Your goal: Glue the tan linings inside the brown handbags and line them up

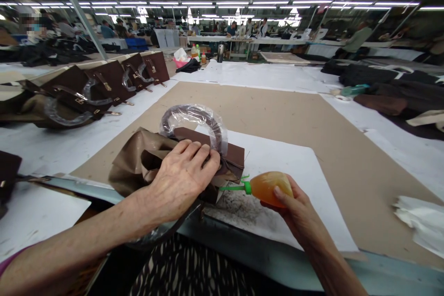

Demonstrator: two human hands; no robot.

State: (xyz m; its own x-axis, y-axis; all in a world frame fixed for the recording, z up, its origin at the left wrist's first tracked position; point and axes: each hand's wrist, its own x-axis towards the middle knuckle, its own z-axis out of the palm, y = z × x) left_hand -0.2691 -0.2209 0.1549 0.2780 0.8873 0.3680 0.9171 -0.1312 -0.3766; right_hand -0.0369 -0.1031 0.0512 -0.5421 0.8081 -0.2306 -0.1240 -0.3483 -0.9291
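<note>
A brown handbag (133, 159) lies crumpled at the table's front edge, its curved handle (219, 132) wrapped in clear plastic. My left hand (185, 171) is closed over the bag's edge, its fingers bent over the material below the handle; the thumb is hidden. In my right hand (294, 199) is a squeeze bottle (268, 187) of amber liquid with a green cap and a thin green nozzle. The bottle is tipped on its side, and its nozzle points left at the bag's near edge. Whether the tip touches the bag I cannot tell.
A stained white sheet (294, 162) lies under the work on brown board (263, 106). Several brown bags (104, 83) stand in a row at the left. Dark fabric piles (398, 88) lie at the right, near a crumpled white cloth (421, 222). Bottles and a black flask (221, 52) stand farther back.
</note>
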